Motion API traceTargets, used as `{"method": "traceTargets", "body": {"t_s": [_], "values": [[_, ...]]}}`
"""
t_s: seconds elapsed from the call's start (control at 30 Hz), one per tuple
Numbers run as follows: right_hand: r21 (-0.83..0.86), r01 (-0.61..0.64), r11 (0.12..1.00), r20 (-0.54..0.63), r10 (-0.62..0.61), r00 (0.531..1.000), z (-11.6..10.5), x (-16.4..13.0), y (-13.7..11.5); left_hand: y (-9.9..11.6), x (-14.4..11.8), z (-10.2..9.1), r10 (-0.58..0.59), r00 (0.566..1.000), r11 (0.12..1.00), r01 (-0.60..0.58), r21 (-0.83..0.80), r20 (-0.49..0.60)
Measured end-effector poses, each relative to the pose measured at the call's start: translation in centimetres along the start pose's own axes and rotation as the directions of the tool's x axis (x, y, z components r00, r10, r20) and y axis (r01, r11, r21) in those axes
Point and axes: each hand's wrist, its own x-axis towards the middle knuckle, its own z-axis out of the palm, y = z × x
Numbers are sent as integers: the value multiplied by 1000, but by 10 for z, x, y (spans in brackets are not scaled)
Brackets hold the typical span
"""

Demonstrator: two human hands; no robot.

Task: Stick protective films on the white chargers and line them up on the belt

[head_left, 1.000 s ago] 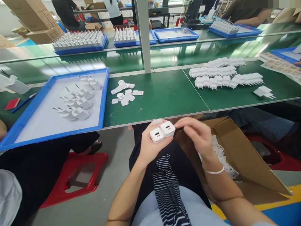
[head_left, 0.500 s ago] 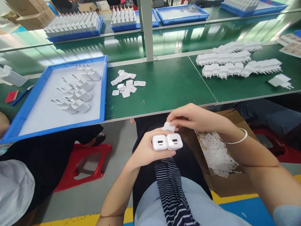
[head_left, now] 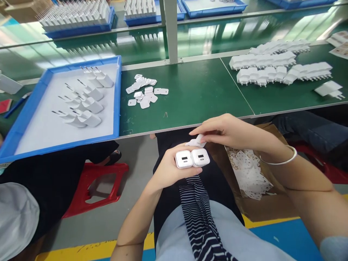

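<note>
My left hand [head_left: 174, 165] is closed around two white charger plugs [head_left: 192, 158], side by side with their port ends facing me. Each end has a dark rectangular opening and a small slot. Just beyond them, my right hand [head_left: 231, 132] has thumb and fingers closed on a small white piece [head_left: 198, 140], partly hidden by the fingers. Its exact kind is unclear. On the table ahead, small white cover plates [head_left: 145, 90] lie in a loose pile.
A blue-rimmed tray [head_left: 116, 98] holds several upright white plugs [head_left: 88, 98] at left. Rows of white plugs [head_left: 265, 74] lie at right. Below the table edge, a cardboard box [head_left: 268, 210] contains white scraps [head_left: 252, 174]. A red stool [head_left: 108, 177] and another person are at left.
The small white piece has tilted and shifted slightly right, with my right index finger lifted farther out. Both hands and plugs sit slightly higher in view, and the camera has tipped down.
</note>
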Motion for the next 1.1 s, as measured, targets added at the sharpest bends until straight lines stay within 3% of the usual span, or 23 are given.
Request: {"method": "traceTargets", "body": {"t_s": [0.13, 0.27, 0.37, 0.47, 0.6, 0.73, 1.1], "values": [[-2, -118, 993, -235, 114, 965, -1, -11, -5, -3, 0, 4, 141, 986, 985, -130, 113, -92], [-81, -170, 982, -522, 104, 847, 6, -24, -12, -7, -2, 7, 239, 956, 945, -188, 269, -172], [17, -175, 984, -610, 149, 778, 19, -34, -19, -10, -3, 10, 291, 934, 909, -204, 363, -205], [383, -121, 916, -544, 329, 772, 39, -40, -26, -13, -4, 13, 343, 913, 882, -232, 409, -220], [729, -73, 681, -366, 478, 799, 66, -42, -31, -13, -4, 15, 408, 883, 850, -273, 450, -234], [819, -27, 573, -345, 530, 775, 80, -41, -32, -11, -6, 15, 427, 877, 830, -285, 480, -218], [863, -47, 504, -292, 573, 766, 81, -45, -36, -8, -8, 15, 437, 883, 809, -304, 503, -170]]}}
